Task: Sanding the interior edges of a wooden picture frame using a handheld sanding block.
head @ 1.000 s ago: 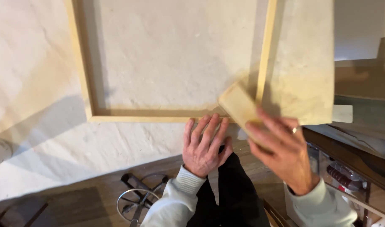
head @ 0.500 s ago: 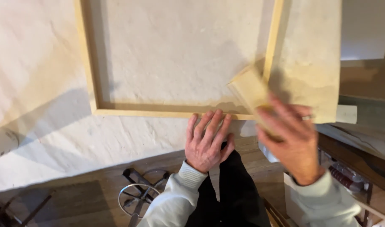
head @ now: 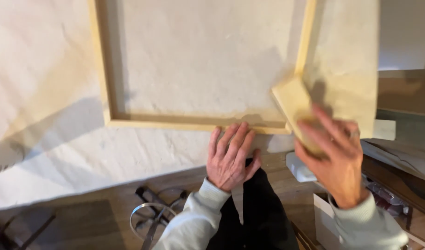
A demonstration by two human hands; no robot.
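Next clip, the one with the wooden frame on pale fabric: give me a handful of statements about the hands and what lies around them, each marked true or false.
1. The left hand lies flat, fingers spread, at the near rail of the wooden frame. True.
2. The right hand is empty. False: it grips a pale rectangular block.
3. The block is by the frame's near right corner. True.
4. The frame rests on bare floorboards. False: it rests on pale fabric spread over the surface.
5. Both wrists show light-coloured sleeves. True.
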